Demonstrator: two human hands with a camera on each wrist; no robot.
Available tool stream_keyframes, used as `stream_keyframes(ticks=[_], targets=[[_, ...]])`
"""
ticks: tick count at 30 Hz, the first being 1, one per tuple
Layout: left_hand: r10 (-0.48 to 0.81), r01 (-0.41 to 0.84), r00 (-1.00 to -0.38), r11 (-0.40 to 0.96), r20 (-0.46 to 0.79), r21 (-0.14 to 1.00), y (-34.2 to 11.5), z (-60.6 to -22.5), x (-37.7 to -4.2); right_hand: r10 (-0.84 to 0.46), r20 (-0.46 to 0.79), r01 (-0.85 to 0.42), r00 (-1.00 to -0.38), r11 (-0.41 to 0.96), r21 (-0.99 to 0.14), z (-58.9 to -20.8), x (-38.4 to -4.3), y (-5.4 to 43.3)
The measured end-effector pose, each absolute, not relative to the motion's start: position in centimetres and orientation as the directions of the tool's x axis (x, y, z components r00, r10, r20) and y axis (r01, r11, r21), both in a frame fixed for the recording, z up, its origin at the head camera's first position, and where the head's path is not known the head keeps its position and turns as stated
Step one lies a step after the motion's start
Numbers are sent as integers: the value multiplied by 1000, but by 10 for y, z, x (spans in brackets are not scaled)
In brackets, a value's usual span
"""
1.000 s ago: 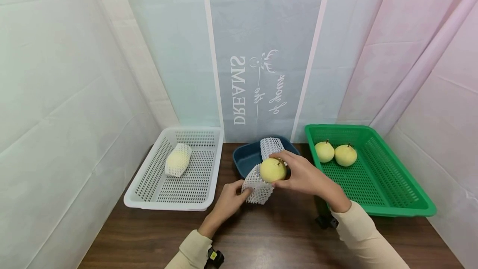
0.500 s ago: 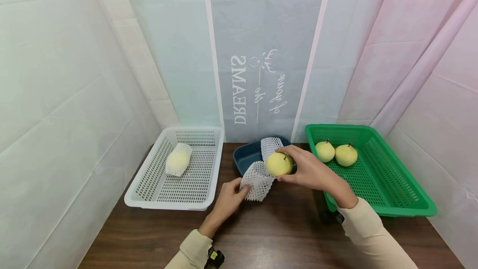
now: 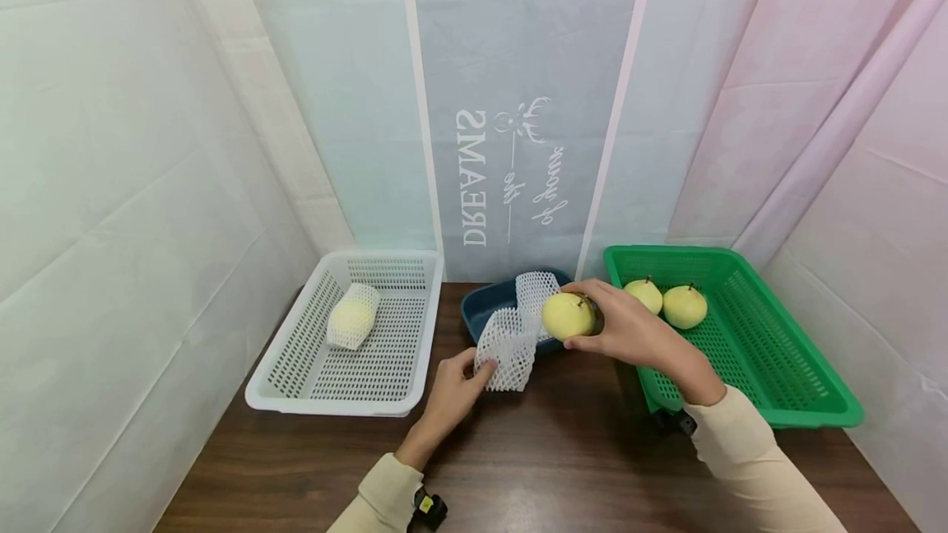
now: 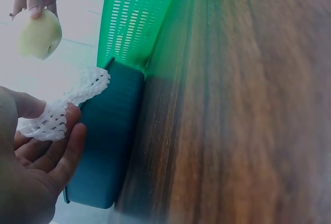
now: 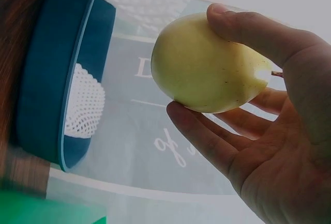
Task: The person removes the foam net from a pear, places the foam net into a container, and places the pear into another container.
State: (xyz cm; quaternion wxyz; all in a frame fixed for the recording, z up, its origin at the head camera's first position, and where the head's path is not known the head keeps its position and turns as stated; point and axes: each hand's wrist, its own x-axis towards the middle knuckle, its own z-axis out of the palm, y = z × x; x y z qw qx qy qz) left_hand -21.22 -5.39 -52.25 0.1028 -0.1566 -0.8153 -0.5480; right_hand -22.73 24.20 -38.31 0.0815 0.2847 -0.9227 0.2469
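Note:
A yellow-green pear [image 3: 567,317] with a short stem is held by my right hand [image 3: 629,331], thumb and fingers gripping its sides. In the right wrist view the pear [image 5: 207,63] looks bare. My left hand [image 3: 450,391] pinches the near edge of a white foam net sleeve [image 3: 508,352], which stands apart from the pear on its left. Behind both hands sits a dark blue tray [image 3: 485,307] with another foam net [image 3: 533,290] in it. The left wrist view has the held foam net [image 4: 49,120] between thumb and fingers, beside the tray's wall [image 4: 114,131].
To the left, a white basket [image 3: 336,410] contains one pear in a foam net [image 3: 354,317]. On the right, a green basket [image 3: 800,368] has two bare pears [image 3: 685,307] at its back left. A printed curtain [image 3: 518,64] hangs behind the dark wooden table [image 3: 548,467].
My right hand has drawn the pear away from the foam net, to the right and slightly back. The left hand stays nearly in place, and the net it pinches stands more upright.

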Motion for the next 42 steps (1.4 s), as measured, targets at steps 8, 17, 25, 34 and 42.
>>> stream_keyframes(ticks=[8, 17, 25, 34, 42], targets=[[113, 360, -933, 347, 342, 866, -52, -519, -215, -468, 304, -556, -830, 738, -382, -381, -233, 252], [90, 404, -912, 367, 400, 838, -48, -517, -221, -441, 293, -526, -848, 763, -375, -380, -240, 264], [89, 404, -912, 353, 400, 844, -45, -516, -226, -425, 266, -500, -865, 768, -401, -381, -248, 273], [51, 404, -909, 353, 414, 844, -41, -512, -232, -393, 224, -452, -892, 774, -443, -381, -257, 284], [17, 378, -918, 349, 397, 858, -38, -506, -237, -371, 217, -430, -903, 772, -468, -382, -264, 294]])
